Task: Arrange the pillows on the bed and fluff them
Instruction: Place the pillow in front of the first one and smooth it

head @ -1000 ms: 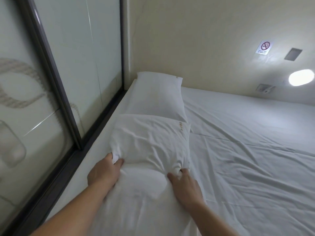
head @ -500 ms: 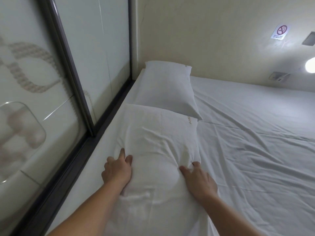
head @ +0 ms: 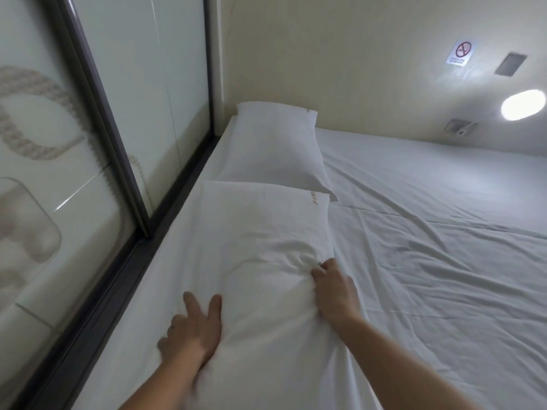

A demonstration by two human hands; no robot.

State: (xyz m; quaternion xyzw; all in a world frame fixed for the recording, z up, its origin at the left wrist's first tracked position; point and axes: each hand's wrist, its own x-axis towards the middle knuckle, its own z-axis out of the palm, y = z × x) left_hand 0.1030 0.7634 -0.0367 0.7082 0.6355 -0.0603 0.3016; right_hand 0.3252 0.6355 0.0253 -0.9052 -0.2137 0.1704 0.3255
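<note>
Two white pillows lie end to end along the bed's left side by the glass wall. The near pillow [head: 260, 247] is creased and reaches down toward me. The far pillow [head: 275, 143] sits plump in the corner against the wall. My left hand [head: 192, 329] rests flat against the near pillow's left side, fingers spread, slightly blurred. My right hand [head: 334, 288] presses into its right side, fingers curled into the bunched fabric. The bed [head: 444, 261] is covered in a wrinkled white sheet.
A frosted glass panel [head: 88, 128] with a dark frame runs along the left edge of the bed. On the beige wall behind are a no-smoking sign [head: 461, 53], a lit round lamp [head: 522, 105] and a small wall fitting [head: 460, 127].
Both hands gripped the pillow's sides, then loosened. My left hand has slid down toward me and opened flat; my right hand stays at the right edge, pinching the fabric again.
</note>
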